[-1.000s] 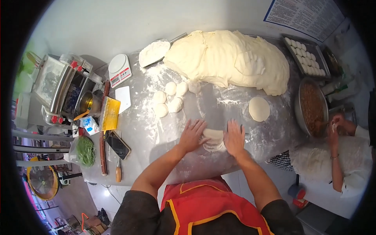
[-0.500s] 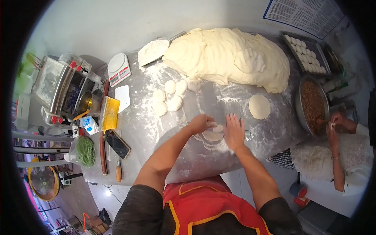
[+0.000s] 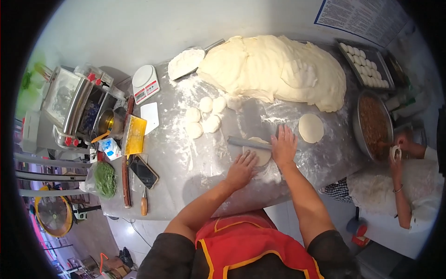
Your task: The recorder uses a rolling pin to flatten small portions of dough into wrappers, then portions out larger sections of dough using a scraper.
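Note:
A thin floury rolling pin lies across a flattened round of dough on the steel table. My right hand rests flat over the pin's right end with its fingers stretched out. At the near left edge of the dough is my left hand, fingers extended and touching it, off the pin. A finished-looking flat dough round lies to the right of my right hand. Several small dough balls sit in a cluster farther left.
A huge dough mass fills the table's far side. Flour with a scoop, a scale, a yellow scraper and a phone lie left. On the right are a bowl of filling, a tray and a co-worker's hands.
My left hand has come off the rolling pin and drawn nearer to me, onto the dough's edge. The pin now slants and sits farther away. The dough looks wider.

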A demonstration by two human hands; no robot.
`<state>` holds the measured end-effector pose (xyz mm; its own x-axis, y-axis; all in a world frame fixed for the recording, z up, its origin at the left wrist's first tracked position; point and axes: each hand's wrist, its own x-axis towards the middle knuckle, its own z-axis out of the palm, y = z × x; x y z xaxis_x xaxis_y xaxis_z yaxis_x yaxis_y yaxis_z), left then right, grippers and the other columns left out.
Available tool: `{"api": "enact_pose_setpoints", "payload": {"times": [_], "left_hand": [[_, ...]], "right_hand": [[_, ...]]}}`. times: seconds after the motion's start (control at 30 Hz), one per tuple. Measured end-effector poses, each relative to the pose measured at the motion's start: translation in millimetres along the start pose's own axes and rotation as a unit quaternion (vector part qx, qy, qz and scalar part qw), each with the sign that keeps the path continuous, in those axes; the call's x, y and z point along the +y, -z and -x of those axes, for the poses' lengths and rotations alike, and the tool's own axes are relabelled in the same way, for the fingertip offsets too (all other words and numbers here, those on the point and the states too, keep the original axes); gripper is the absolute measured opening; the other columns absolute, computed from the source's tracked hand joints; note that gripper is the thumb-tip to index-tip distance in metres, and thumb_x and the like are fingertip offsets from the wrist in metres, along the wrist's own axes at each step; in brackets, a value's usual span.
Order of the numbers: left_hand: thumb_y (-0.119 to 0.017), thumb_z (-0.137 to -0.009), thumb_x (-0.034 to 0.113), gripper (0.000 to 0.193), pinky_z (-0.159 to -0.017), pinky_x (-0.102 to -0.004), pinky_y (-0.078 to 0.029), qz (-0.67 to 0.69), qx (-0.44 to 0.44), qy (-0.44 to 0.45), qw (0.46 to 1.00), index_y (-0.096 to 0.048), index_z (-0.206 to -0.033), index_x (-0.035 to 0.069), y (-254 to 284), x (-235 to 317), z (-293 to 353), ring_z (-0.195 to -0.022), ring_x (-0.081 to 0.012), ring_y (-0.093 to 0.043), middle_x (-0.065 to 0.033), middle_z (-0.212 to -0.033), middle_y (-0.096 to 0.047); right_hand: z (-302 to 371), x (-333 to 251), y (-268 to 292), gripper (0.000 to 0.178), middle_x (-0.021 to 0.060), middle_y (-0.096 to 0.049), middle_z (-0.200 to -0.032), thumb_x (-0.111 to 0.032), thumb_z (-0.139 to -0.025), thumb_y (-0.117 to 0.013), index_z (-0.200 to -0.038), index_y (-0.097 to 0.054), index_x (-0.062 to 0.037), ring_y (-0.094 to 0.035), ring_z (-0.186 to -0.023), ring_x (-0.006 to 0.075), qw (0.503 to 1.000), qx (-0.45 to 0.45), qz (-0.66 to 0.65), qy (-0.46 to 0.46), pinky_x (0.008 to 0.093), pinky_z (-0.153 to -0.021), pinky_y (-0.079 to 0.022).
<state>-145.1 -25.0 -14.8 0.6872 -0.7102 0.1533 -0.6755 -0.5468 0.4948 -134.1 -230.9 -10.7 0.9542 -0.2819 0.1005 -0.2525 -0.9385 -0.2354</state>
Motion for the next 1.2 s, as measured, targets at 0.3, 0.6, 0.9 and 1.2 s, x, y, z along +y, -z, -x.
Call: {"api": "enact_pose_setpoints", "payload": {"times": [0.3, 0.6, 0.9, 1.2], "left_hand": [[-0.062, -0.086, 0.025, 0.051, -0.113, -0.0498, -0.025, -0.009, -0.022, 0.057, 0.998, -0.048, -0.133, 0.009, -14, 5, 10, -0.137, -0.0292, -0.035, -0.0108, -0.144, -0.043], [-0.062, -0.086, 0.021, 0.045, -0.111, -0.0492, -0.028, 0.018, -0.001, 0.083, 0.996, -0.051, -0.128, 0.008, -14, 3, 4, -0.133, -0.0306, -0.039, -0.0119, -0.139, -0.047], [-0.068, -0.080, 0.016, 0.043, -0.088, -0.0458, -0.046, 0.090, 0.100, 0.305, 0.943, -0.049, -0.117, 0.003, -9, 3, -37, -0.105, -0.0391, -0.053, -0.0178, -0.111, -0.054], [-0.066, -0.082, 0.019, 0.021, -0.073, -0.0447, -0.047, 0.138, 0.046, 0.299, 0.943, -0.053, -0.089, 0.004, -3, -34, -52, -0.087, -0.0359, -0.059, -0.0166, -0.087, -0.059]], "right_hand": [[15, -3, -3, 0.062, 0.0189, -0.034, -0.149, -0.034, -0.094, -0.051, -0.145, -0.032, -0.0023, -0.029, -0.139, 0.0320, 0.996, -0.030, -0.018, 0.079, 0.0526, -0.114, -0.015], [-36, 21, -8, 0.050, 0.0183, -0.047, -0.136, -0.026, -0.089, -0.058, -0.133, -0.046, -0.0057, -0.042, -0.126, 0.0337, 0.986, -0.034, -0.095, 0.130, 0.0459, -0.107, -0.030], [-16, 26, 22, 0.038, 0.0164, -0.057, -0.112, -0.006, -0.075, -0.070, -0.110, -0.056, -0.0040, -0.050, -0.107, 0.0357, 0.985, -0.050, -0.129, 0.102, 0.0444, -0.094, -0.039], [104, 96, 82, 0.037, 0.0172, -0.055, -0.112, -0.002, -0.075, -0.066, -0.111, -0.055, -0.0031, -0.049, -0.106, 0.0361, 0.982, -0.087, -0.125, 0.110, 0.0454, -0.095, -0.036]]}}
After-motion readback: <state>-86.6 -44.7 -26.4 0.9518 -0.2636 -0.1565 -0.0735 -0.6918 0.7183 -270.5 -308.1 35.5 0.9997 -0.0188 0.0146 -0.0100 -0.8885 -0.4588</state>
